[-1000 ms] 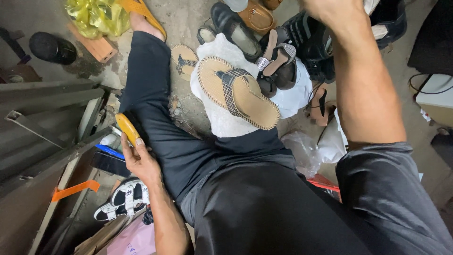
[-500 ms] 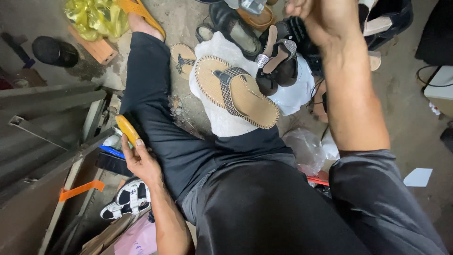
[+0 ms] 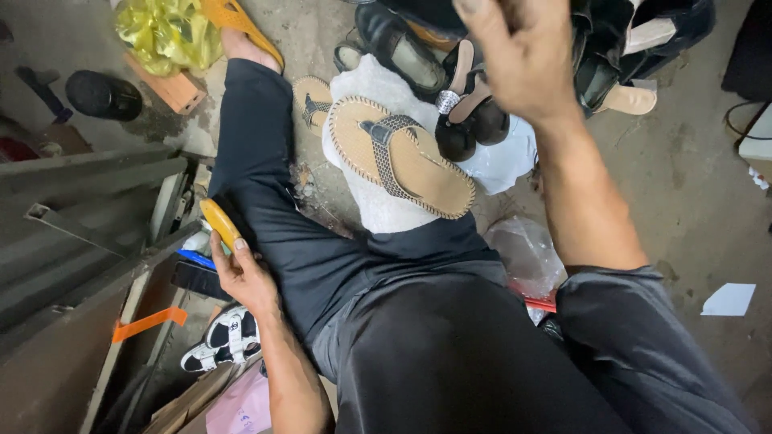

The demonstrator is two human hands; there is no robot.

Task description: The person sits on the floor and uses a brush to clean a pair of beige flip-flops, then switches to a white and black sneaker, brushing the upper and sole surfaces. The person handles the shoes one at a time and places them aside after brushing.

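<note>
I sit on a concrete floor in black trousers. My left hand [image 3: 241, 273] rests beside my left thigh, closed around a yellow-handled tool [image 3: 219, 223] that points up and away from me. My right hand [image 3: 523, 56] is raised close to the camera, back toward me, fingers loosely apart with nothing seen in them. It hovers over a pair of black shoes [image 3: 474, 120]. A tan woven flip-flop [image 3: 402, 153] lies on a white cloth [image 3: 378, 213] just past my knee. A smaller tan sandal [image 3: 310, 100] lies to its left.
More dark shoes [image 3: 398, 48] are piled at the back. Grey metal frames [image 3: 80, 209] stand at the left, with a black-and-white sandal [image 3: 225, 341] and an orange strip [image 3: 149, 321] below. A yellow plastic bag [image 3: 165, 32], a wood block [image 3: 173, 88] and a clear bag [image 3: 527, 253] lie around.
My right hand has come down from the top edge and moved left over the black shoes. My left hand has kept still with the yellow tool.
</note>
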